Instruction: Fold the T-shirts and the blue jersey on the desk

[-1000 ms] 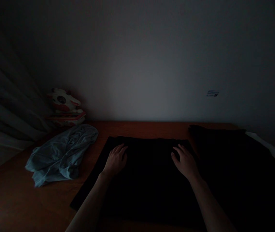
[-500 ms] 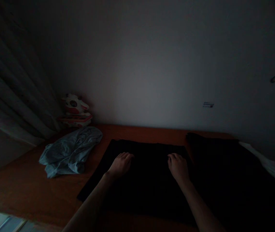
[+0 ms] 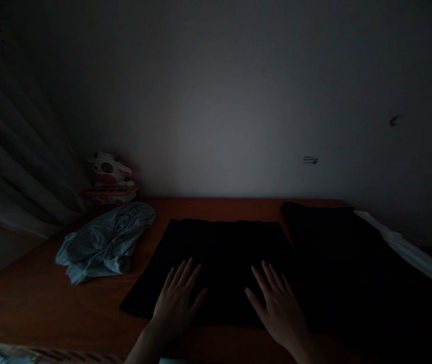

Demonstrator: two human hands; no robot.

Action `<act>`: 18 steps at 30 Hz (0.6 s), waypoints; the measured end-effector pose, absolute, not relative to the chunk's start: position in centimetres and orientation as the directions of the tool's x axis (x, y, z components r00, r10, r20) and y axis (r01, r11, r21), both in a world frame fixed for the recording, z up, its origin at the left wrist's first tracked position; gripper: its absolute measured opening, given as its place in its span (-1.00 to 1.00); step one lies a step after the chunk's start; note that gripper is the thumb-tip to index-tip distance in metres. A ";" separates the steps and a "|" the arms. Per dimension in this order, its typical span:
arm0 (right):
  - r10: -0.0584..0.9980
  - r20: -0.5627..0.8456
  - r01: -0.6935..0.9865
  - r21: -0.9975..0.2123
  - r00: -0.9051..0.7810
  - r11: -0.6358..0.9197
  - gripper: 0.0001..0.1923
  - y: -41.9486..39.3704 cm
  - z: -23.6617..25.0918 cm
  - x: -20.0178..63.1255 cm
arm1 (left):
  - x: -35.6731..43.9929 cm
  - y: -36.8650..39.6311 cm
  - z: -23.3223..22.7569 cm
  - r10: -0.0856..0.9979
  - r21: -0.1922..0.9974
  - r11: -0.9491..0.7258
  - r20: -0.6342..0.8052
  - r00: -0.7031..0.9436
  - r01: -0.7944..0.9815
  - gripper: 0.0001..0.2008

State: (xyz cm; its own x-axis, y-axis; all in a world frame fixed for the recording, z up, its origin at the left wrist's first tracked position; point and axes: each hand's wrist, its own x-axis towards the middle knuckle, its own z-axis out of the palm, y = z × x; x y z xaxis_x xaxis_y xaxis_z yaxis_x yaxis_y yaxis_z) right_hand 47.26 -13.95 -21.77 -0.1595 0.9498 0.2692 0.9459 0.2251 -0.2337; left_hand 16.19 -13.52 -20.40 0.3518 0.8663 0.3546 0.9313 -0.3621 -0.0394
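Left hand [image 3: 176, 303]: laid palm-down on the near edge of the black garment [image 3: 219, 263], fingers [image 3: 185, 273] spread wide and straight, gripping nothing; flat like this, likely to press the cloth smooth against the counter [image 3: 98, 308] rather than to lift it.

Right hand [image 3: 276, 308]: same posture beside it, fingers [image 3: 271, 278] fanned wide and flat on the dark fabric, nothing pinched or held; set apart from the left, so that the pressure falls across the middle of the near part of the cloth.

Black garment: spread flat as a near-rectangle in the middle of the wooden counter, far edge parallel to the wall [image 3: 239, 101], near edge just under both palms; lying squared and smooth, as if already folded or laid out for folding. Creases too dark to make out.

Dark pile [image 3: 333, 242]: right of the black garment, touching or overlapping its right edge; boundary between the two cannot be told in this light. Stacked to one side, seemingly kept apart from the piece under the hands.

White cloth [image 3: 409, 253]: strip along the far right of the dark pile, partly under or behind it.

Blue garment [image 3: 104, 240]: crumpled in a heap on the counter left of the black one, near but not touching; bunched, not flattened.

Toy and boxes [image 3: 110, 179]: at the back left corner against the wall, beside the curtain [image 3: 14, 167], well away from the hands.

Light: very dim; fine detail lost.
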 end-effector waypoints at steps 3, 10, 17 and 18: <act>0.950 0.298 0.964 -0.211 -0.091 0.159 -0.27 -14.7 -22.9 50.5 | 12.2 -14.7 -21.5 0.876 -0.033 -0.279 0.401 0.269 0.960 -0.35; 0.938 0.327 0.958 -0.216 -0.110 0.188 -0.29 -16.4 -23.8 51.3 | 8.8 -17.0 -22.7 0.877 0.028 -0.348 0.362 0.315 0.937 -0.46; 0.936 0.331 0.940 -0.266 -0.118 0.213 -0.35 -18.0 -23.1 50.8 | 6.4 -17.9 -23.8 0.775 -0.061 -0.490 0.427 0.466 0.870 -0.49; 0.937 0.329 0.941 -0.264 -0.118 0.211 -0.36 -18.4 -22.9 50.6 | 5.9 -18.1 -24.3 0.792 -0.046 -0.449 0.442 0.421 0.892 -0.46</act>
State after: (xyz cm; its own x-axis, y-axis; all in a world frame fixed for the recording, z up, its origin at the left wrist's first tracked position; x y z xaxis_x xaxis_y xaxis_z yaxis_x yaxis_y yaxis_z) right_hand 50.58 -18.37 -22.89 -0.1175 0.9371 0.3288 0.9413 0.2107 -0.2639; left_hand 5.94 -18.05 -24.28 0.4214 0.7921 0.4417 0.8922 -0.4492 -0.0456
